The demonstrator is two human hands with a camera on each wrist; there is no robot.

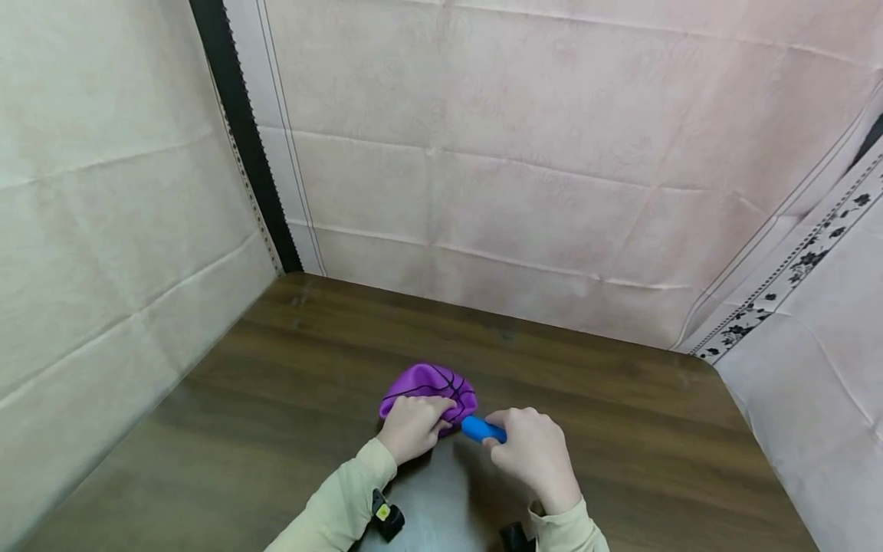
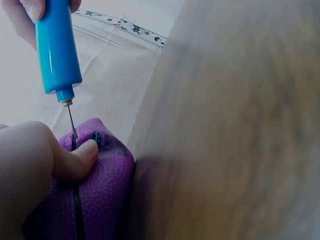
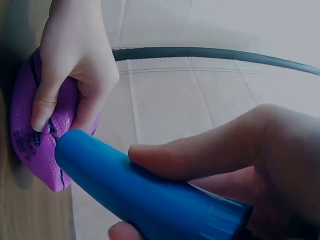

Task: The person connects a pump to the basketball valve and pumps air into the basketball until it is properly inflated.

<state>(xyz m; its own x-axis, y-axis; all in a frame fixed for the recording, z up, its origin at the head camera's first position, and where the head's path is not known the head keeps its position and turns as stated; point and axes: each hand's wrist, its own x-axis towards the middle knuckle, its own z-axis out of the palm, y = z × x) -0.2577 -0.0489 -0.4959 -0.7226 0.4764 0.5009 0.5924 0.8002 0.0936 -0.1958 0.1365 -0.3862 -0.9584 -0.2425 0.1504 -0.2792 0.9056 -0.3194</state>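
A deflated purple basketball (image 1: 422,381) with black lines lies dented on the table. My left hand (image 1: 414,426) grips its near side; in the left wrist view the thumb presses beside a black seam on the ball (image 2: 105,185). My right hand (image 1: 534,452) holds a blue hand pump (image 1: 483,430), its body wrapped by thumb and fingers in the right wrist view. From the pump's tip a thin metal needle (image 2: 71,120) reaches the ball by the left thumb. Whether the needle's point is inside the ball cannot be made out.
The brown wooden table (image 1: 310,353) is bounded by pale cloth walls (image 1: 517,153) at the back and on both sides. Black cameras are strapped to both wrists, the left one (image 1: 388,519) over a light green sleeve.
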